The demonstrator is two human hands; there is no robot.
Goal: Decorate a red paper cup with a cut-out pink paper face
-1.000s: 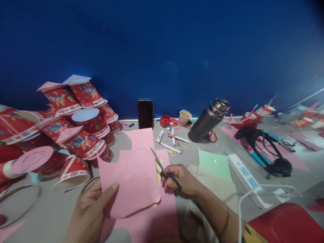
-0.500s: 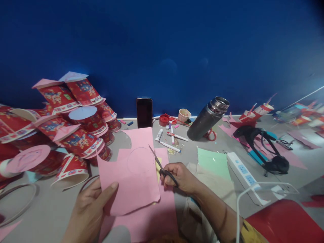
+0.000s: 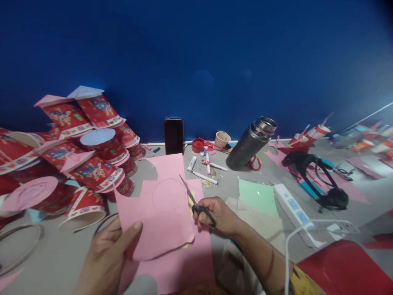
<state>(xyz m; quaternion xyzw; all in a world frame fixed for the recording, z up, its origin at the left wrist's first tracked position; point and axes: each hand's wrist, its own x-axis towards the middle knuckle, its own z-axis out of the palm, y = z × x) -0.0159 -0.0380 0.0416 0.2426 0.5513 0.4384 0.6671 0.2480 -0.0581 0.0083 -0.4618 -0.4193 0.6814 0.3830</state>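
Observation:
My left hand (image 3: 106, 250) pinches the left side of a pink paper sheet (image 3: 159, 229), thumb on top and fingers beneath. A faint circle is drawn near the sheet's upper edge, and its left edge has a curved cut-out. In my right hand (image 3: 215, 213) is a pair of black-handled scissors (image 3: 189, 192), fingers wrapped round the handles. The blades look closed and point up and left, lying over the right edge of the sheet beside the circle. Beneath lies more pink paper (image 3: 190, 270), with a bit of yellow paper (image 3: 191, 203) showing.
Red paper cups (image 3: 98, 172) with paper cone tops are piled at left. A phone (image 3: 173, 137) stands against the blue wall. Markers (image 3: 205, 178), a dark flask (image 3: 251, 143), green paper (image 3: 258, 196), a power strip (image 3: 296, 213) and a black headset strap (image 3: 316, 180) lie beyond and rightward.
The view has shifted very slightly, so things sit a little further left. Both hands keep their holds on the paper and the scissors, almost still.

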